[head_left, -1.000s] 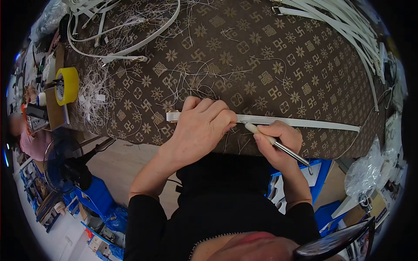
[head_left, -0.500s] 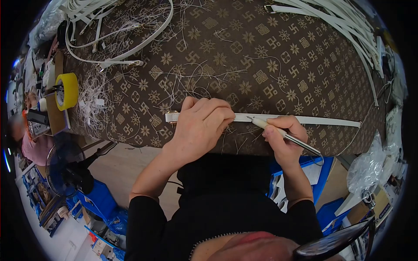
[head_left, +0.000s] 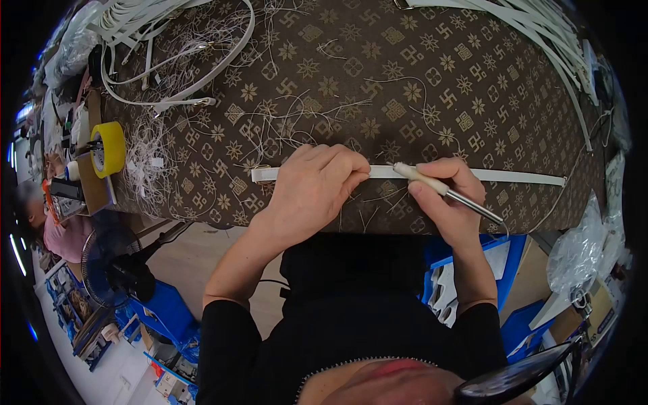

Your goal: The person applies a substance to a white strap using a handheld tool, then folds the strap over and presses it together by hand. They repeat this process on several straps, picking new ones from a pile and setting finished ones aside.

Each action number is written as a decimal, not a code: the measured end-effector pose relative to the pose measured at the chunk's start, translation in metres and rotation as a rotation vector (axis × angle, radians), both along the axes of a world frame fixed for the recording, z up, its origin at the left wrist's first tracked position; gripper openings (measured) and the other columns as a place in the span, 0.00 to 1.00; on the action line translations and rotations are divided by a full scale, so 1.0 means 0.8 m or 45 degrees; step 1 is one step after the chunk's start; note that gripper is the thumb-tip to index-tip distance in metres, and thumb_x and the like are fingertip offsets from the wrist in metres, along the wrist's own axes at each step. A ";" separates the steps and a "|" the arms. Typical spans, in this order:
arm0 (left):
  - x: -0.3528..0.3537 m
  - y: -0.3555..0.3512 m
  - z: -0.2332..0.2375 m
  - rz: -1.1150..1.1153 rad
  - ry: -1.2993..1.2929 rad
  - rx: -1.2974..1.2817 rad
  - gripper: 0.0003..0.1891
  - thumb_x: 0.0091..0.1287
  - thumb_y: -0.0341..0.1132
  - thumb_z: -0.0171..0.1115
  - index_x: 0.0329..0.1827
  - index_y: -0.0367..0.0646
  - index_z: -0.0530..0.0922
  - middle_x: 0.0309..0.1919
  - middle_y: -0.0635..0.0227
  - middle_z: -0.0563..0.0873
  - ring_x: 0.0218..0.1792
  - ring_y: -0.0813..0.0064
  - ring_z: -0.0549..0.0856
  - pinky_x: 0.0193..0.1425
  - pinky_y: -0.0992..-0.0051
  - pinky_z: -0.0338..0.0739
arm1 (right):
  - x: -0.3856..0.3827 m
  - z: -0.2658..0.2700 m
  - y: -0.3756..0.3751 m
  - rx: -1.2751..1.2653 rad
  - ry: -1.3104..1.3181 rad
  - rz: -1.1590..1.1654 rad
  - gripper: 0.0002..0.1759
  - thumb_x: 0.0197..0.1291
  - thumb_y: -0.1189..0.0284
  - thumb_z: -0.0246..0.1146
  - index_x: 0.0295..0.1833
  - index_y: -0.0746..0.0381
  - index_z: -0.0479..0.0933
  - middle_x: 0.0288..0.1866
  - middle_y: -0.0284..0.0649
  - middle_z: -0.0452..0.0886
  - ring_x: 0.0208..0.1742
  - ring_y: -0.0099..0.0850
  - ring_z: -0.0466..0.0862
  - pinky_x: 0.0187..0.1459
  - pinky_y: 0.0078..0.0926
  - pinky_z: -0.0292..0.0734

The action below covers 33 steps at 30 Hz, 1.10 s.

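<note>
A narrow white belt (head_left: 513, 177) lies stretched across the patterned cloth, its buckle end at the left. My left hand (head_left: 307, 192) is closed over the belt near the buckle (head_left: 262, 174), fingers pinching it against the table edge. In my right hand (head_left: 455, 199) is a corded pen-shaped tool (head_left: 432, 182) with a cream grip and a metal rear part, held like a pencil. Its front end overlaps the belt just right of my left fingers. Loose white thread ends (head_left: 371, 202) lie below the belt.
Tangled thread scraps (head_left: 145, 148) pile up at the left beside a yellow tape roll (head_left: 108, 150). More white belts (head_left: 513, 20) lie at the far right, others (head_left: 128, 20) at the far left. A fan (head_left: 111, 260) stands below left; another person (head_left: 64, 236) is beyond it.
The tool's front end has shifted slightly up and right, onto the belt. My left hand keeps its hold while the whole view has shifted a little.
</note>
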<state>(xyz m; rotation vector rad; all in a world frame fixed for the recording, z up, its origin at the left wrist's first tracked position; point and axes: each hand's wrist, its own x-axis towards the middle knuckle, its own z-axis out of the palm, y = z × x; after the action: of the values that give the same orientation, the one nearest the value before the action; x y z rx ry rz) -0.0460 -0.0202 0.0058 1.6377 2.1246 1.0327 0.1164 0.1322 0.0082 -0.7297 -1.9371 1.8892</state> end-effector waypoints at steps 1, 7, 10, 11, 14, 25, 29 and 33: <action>-0.001 0.002 0.001 -0.011 0.026 -0.007 0.09 0.60 0.28 0.67 0.37 0.46 0.74 0.30 0.72 0.82 0.30 0.67 0.82 0.35 0.69 0.72 | 0.003 -0.003 -0.002 0.063 0.009 0.064 0.09 0.58 0.79 0.69 0.44 0.67 0.79 0.31 0.35 0.83 0.28 0.14 0.78 0.28 0.12 0.71; -0.003 0.003 -0.001 -0.012 -0.004 -0.021 0.09 0.61 0.29 0.67 0.37 0.45 0.74 0.29 0.71 0.81 0.30 0.67 0.82 0.35 0.68 0.72 | 0.010 -0.012 -0.024 0.316 -0.016 0.124 0.10 0.51 0.78 0.73 0.39 0.64 0.81 0.29 0.39 0.84 0.27 0.25 0.83 0.28 0.20 0.75; -0.002 0.004 0.001 0.003 -0.009 -0.039 0.09 0.61 0.29 0.67 0.37 0.45 0.74 0.28 0.72 0.81 0.30 0.67 0.82 0.34 0.68 0.72 | 0.007 -0.016 -0.029 0.462 0.060 0.085 0.11 0.49 0.79 0.73 0.39 0.64 0.81 0.30 0.40 0.84 0.28 0.30 0.84 0.29 0.23 0.76; -0.002 0.004 0.000 0.006 -0.011 -0.040 0.09 0.61 0.29 0.67 0.37 0.45 0.74 0.28 0.72 0.81 0.30 0.67 0.82 0.34 0.68 0.72 | 0.006 -0.017 -0.030 0.462 0.058 0.087 0.11 0.49 0.79 0.73 0.39 0.64 0.81 0.30 0.40 0.84 0.28 0.30 0.84 0.29 0.23 0.76; -0.001 0.003 -0.001 0.023 -0.004 -0.021 0.08 0.61 0.29 0.67 0.37 0.46 0.74 0.28 0.72 0.81 0.30 0.68 0.82 0.34 0.68 0.71 | 0.004 -0.017 -0.031 0.537 0.124 0.079 0.12 0.47 0.81 0.74 0.39 0.64 0.81 0.31 0.41 0.84 0.28 0.34 0.84 0.30 0.25 0.77; -0.002 0.000 -0.003 0.015 -0.022 -0.012 0.07 0.62 0.30 0.66 0.38 0.45 0.74 0.29 0.72 0.81 0.31 0.69 0.82 0.36 0.69 0.71 | 0.002 -0.015 -0.031 0.669 0.134 0.138 0.13 0.47 0.82 0.74 0.40 0.65 0.81 0.32 0.42 0.85 0.30 0.35 0.85 0.31 0.26 0.78; -0.002 -0.001 -0.003 0.016 -0.015 -0.016 0.07 0.62 0.30 0.65 0.38 0.45 0.74 0.29 0.72 0.81 0.31 0.69 0.82 0.37 0.69 0.72 | 0.002 -0.014 -0.030 0.685 0.144 0.149 0.13 0.48 0.82 0.74 0.40 0.66 0.81 0.32 0.43 0.85 0.30 0.35 0.85 0.31 0.26 0.79; -0.001 -0.001 -0.004 0.012 -0.024 -0.006 0.07 0.62 0.30 0.65 0.38 0.44 0.74 0.29 0.72 0.81 0.31 0.69 0.82 0.37 0.69 0.72 | 0.001 -0.014 -0.029 0.694 0.150 0.159 0.13 0.48 0.82 0.74 0.40 0.66 0.81 0.33 0.43 0.85 0.30 0.35 0.85 0.31 0.26 0.79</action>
<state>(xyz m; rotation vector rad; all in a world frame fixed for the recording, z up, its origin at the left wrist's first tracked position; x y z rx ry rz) -0.0470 -0.0210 0.0026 1.6113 2.1232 1.0408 0.1174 0.1088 -0.0033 -0.3305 -2.3068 1.3200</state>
